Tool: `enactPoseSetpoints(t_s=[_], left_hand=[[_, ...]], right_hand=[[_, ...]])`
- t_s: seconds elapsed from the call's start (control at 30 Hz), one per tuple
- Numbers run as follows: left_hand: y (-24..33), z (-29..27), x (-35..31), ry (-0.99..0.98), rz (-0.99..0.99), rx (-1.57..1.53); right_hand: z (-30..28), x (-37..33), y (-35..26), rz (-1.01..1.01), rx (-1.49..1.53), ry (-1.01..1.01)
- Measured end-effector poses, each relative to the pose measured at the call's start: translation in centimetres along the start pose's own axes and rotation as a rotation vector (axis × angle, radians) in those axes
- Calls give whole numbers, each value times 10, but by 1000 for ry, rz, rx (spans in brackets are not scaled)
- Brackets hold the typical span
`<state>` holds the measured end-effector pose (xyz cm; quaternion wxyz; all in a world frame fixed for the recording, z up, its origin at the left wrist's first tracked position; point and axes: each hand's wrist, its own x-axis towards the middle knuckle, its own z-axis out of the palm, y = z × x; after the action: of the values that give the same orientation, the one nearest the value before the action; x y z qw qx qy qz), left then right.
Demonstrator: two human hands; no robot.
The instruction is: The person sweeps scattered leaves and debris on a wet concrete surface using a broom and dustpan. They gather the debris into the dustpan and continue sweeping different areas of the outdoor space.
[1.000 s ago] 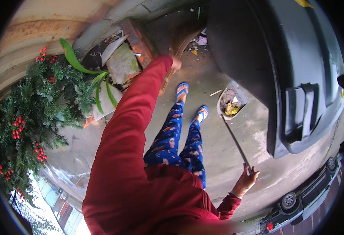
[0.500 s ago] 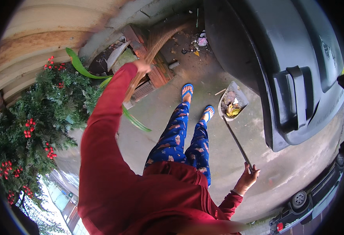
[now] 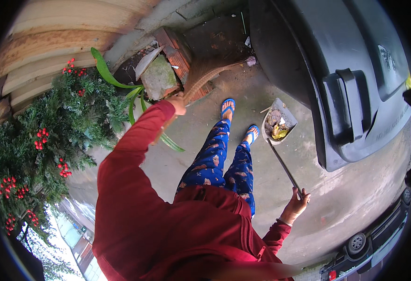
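My left hand (image 3: 177, 104) is closed around the handle of a straw broom (image 3: 200, 84). The broom's bristles fan out to the right over the ground beside some bricks, slightly blurred. At the bristle tips lies a small pale pink scrap (image 3: 251, 61). My right hand (image 3: 296, 206) grips the top of the long dark handle of a dustpan (image 3: 288, 114). That pan rests on the ground right of my feet, holding dry brown and yellow leaves (image 3: 278, 132) and other litter.
A big dark wheeled bin (image 3: 327, 93) stands at the right. Stacked red bricks (image 3: 172, 47) and a stone block (image 3: 156, 77) lie by the wall. Left are a long-leaved plant (image 3: 103, 70) and a bush with red berries (image 3: 51, 126). A parked vehicle (image 3: 357, 243) shows lower right.
The broom's bristles have swung right and down across the ground toward the bin. My left hand has moved a little right and nearer. The dustpan stays in place.
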<state>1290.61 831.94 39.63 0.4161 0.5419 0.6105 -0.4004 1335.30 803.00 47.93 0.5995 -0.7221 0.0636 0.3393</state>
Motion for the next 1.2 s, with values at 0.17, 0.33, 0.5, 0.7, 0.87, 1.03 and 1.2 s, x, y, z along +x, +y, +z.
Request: enactPoseSetpoints(t_s=[0.17, 0.33, 0.5, 0.7, 0.87, 1.03, 1.2], left_hand=[[-6, -50, 4, 231, 40, 64], [52, -73, 85, 271, 24, 122], [47, -66, 64, 190, 265, 467], [-10, -124, 18, 271, 79, 351], [38, -84, 62, 242, 219, 346], [73, 50, 65, 123, 158, 396], [17, 49, 30, -77, 62, 114]], right_hand=[[0, 4, -4, 13, 43, 0], [3, 2, -9, 32, 77, -12], [4, 3, -13, -20, 44, -38], [2, 10, -10, 7, 68, 22], [2, 13, -3, 13, 48, -13], [0, 13, 0, -44, -12, -30], [-6, 12, -4, -18, 0, -45]])
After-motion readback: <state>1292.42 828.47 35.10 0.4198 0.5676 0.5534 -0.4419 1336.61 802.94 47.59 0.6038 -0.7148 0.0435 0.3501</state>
